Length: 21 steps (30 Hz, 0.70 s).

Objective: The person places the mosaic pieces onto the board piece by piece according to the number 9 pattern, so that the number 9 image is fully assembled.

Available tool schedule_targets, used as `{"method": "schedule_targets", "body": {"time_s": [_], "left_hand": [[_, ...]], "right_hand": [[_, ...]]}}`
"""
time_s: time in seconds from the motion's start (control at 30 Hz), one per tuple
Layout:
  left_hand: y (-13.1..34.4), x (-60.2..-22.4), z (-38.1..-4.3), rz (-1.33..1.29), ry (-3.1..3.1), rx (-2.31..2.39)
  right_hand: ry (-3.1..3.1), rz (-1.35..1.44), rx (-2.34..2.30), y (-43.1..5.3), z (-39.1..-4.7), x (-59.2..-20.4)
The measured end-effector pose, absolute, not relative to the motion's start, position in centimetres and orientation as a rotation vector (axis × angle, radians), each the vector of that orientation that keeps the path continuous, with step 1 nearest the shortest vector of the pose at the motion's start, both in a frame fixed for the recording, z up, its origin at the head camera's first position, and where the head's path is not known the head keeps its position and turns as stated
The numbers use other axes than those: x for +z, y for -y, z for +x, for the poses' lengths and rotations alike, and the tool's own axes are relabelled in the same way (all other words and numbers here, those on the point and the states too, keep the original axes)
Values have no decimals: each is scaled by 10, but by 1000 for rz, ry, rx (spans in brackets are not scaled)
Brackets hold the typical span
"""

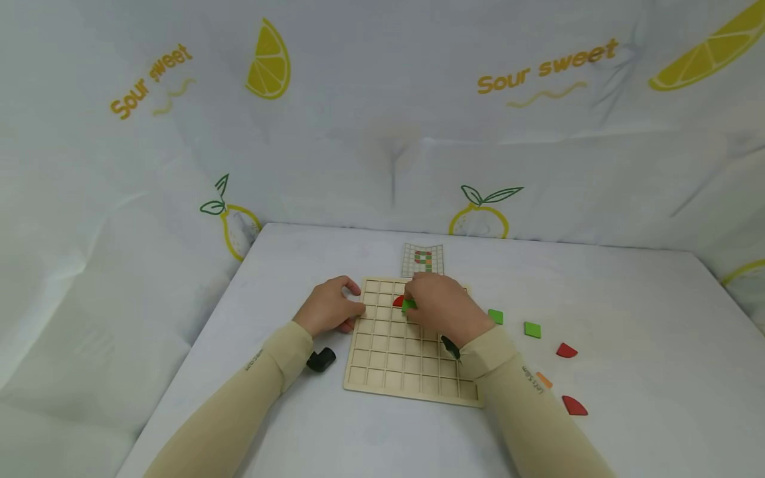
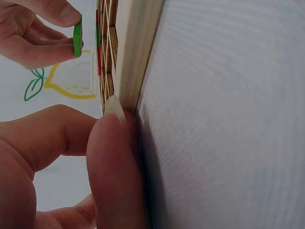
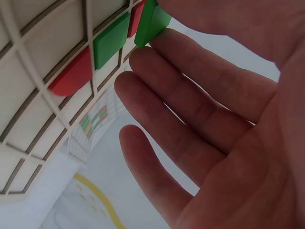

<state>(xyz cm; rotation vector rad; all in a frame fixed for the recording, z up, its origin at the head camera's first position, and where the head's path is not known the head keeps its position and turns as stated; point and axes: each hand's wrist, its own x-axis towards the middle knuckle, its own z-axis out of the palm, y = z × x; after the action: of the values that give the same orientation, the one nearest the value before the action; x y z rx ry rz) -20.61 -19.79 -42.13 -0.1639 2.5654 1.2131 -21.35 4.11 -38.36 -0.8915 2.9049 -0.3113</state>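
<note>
The gridded wooden board [image 1: 388, 362] lies flat on the tabletop [image 1: 633, 299], well clear of its left, right and back edges. The left hand [image 1: 327, 307] is at the board's left side, thumb against the rim, the other fingers loosely bent and somewhat spread. Over the board's far part, the right hand [image 1: 445, 305] pinches a green square tile [image 1: 409, 305] between thumb and index finger. From the left wrist, this tile shows tilted on edge and just off the grid.

The work looks partway along. A red quarter-round tile [image 3: 74, 76], a seated green tile [image 3: 111, 41] and a second red piece [image 3: 136, 19] sit in the grid; the right hand may hide more. The pattern card [image 1: 422, 257], between the board and the tabletop's back edge, shows more coloured cells, one orange.

Left over on the tabletop's right side are two loose green squares [image 1: 532, 329], two loose red quarter-rounds [image 1: 566, 350] and an orange piece [image 1: 544, 380], partly behind the right sleeve [image 1: 520, 392]. The held tile's exact cell cannot be told.
</note>
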Motion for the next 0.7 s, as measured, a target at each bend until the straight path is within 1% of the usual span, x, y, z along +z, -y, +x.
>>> {"method": "schedule_targets", "body": {"time_s": [0.33,0.7], "left_hand": [[198,-422,-209,-146,-2571,1199],[199,-420,-208,-171,-2572,1181]], "right_hand": [[-2948,-1003,-212,-27,-214,-395],[-2934,-992,-190,-20,-214,-398]]}}
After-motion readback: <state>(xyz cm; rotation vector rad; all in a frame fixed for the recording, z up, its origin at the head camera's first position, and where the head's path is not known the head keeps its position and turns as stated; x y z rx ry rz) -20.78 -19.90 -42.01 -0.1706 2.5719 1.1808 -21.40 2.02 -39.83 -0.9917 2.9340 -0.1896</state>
